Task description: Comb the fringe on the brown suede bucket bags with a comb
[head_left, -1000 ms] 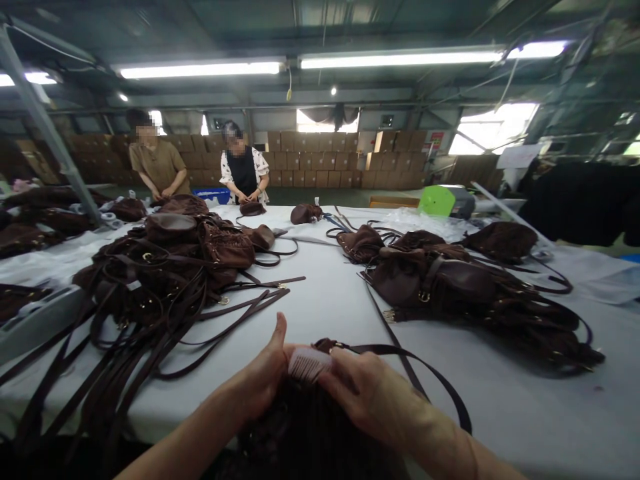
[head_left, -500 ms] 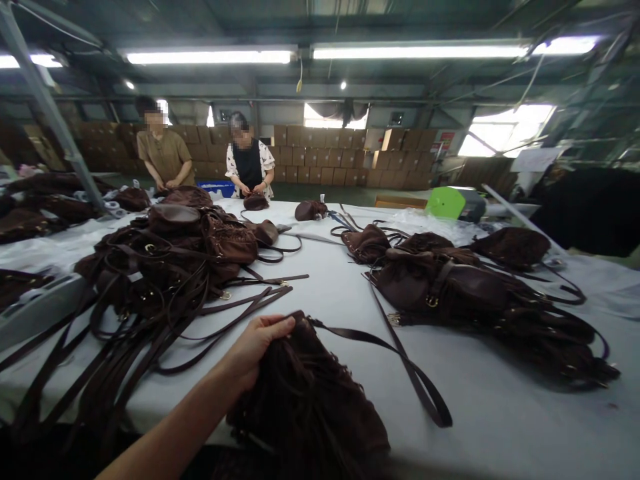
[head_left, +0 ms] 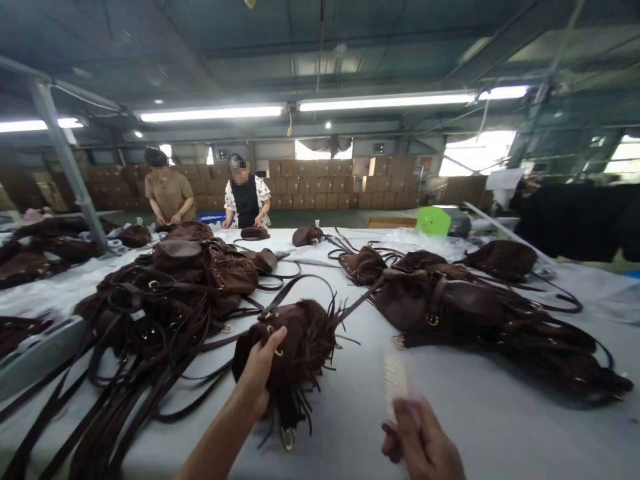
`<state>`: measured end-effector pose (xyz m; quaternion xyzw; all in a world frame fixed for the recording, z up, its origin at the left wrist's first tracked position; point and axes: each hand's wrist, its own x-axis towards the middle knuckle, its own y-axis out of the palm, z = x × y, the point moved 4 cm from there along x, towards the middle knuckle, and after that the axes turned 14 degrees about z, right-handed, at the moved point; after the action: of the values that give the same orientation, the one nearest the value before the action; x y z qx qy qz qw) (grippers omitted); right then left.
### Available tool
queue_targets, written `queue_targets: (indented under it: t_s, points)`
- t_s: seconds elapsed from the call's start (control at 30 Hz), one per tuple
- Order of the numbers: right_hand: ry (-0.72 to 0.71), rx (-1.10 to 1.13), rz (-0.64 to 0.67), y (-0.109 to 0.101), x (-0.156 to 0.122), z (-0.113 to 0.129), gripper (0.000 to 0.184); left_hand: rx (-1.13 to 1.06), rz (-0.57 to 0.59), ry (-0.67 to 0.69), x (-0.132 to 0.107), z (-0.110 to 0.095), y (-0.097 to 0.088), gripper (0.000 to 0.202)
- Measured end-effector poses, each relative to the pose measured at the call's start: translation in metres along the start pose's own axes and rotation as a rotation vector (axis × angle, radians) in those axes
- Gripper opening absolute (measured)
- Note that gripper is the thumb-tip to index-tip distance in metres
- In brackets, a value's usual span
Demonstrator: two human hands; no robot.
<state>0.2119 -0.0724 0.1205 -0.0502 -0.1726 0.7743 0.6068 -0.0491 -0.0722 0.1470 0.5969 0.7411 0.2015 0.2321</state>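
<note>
1. The left hand (head_left: 263, 370) is clenched around a brown fringed bag (head_left: 293, 343) and holds it up above the white table (head_left: 500, 413). Half a second ago this bag was lying flat on the table near the person, with the hand only resting on its top edge.

2. The bag's fringe (head_left: 305, 407) hangs down loose and its strap (head_left: 300, 287) makes a loop above it. The fringe swings free now and does not lie spread on the cloth as it did before.

3. The right hand (head_left: 423, 447) is low in the view, and its fingers grasp a pale comb (head_left: 395, 387) with the teeth pointing up. In the picture of half a second ago this hand was out of view; one second ago both hands held the comb at the bag's top.

4. My judgement: the combing of this bag's fringe seems finished, because the comb is now away from the bag and the bag is lifted toward the left pile of bags (head_left: 170, 287).

5. A second pile of brown bags (head_left: 460, 300) lies on the right side of the table, well apart from the lifted bag.

6. Two other persons (head_left: 210, 193) stand at the far end of the table, with their hands on small bags there.
</note>
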Motion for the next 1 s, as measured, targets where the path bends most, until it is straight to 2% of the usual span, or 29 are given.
queue_targets:
  t_s: [0.07, 0.13, 0.23, 0.33, 0.4, 0.47, 0.57, 0.63, 0.7, 0.8, 0.87, 0.93, 1.0]
  points:
    - [0.068, 0.066, 0.043, 0.015, 0.006, -0.019, 0.051, -0.052, 0.017, -0.181, -0.001, 0.026, -0.003, 0.041]
    - [0.041, 0.015, 0.053, 0.023, 0.009, -0.027, 0.051, -0.059, -0.019, -0.179, -0.005, 0.035, 0.000, 0.042]
    - [-0.263, -0.215, 0.004, 0.036, 0.006, -0.008, 0.038, -0.047, -0.104, -0.035, -0.014, 0.029, 0.015, 0.042]
    - [-0.599, -0.433, 0.009, 0.058, 0.002, 0.016, 0.032, -0.043, -0.143, -0.031, -0.027, 0.025, 0.031, 0.039]
    - [-0.680, -0.549, 0.024, 0.068, 0.009, 0.017, 0.034, -0.030, -0.178, -0.049, -0.037, 0.025, 0.033, 0.036]
    - [-0.608, -0.681, 0.059, 0.066, 0.023, 0.003, 0.034, 0.001, -0.218, -0.049, -0.046, 0.027, 0.027, 0.033]
    - [-0.419, -0.871, 0.186, 0.047, 0.044, -0.028, 0.047, 0.111, -0.268, -0.018, -0.052, 0.033, 0.015, 0.030]
    - [-0.344, -0.854, 0.229, 0.032, 0.051, -0.041, 0.051, 0.186, -0.283, -0.008, -0.051, 0.041, 0.011, 0.029]
    - [-0.279, -0.654, 0.232, 0.022, 0.054, -0.045, 0.043, 0.232, -0.277, -0.013, -0.050, 0.048, 0.010, 0.027]
    - [-0.097, -0.091, 0.254, 0.011, 0.058, -0.051, 0.021, 0.312, -0.269, -0.009, -0.047, 0.049, 0.006, 0.025]
    - [0.102, 0.254, 0.228, 0.000, 0.060, -0.060, 0.028, 0.388, -0.269, 0.021, -0.045, 0.042, -0.003, 0.028]
    - [0.276, 0.479, 0.109, -0.015, 0.057, -0.067, 0.038, 0.444, -0.265, 0.056, -0.042, 0.033, -0.012, 0.030]
    - [0.320, 0.591, -0.037, -0.023, 0.047, -0.067, 0.043, 0.460, -0.262, 0.080, -0.037, 0.028, -0.016, 0.028]
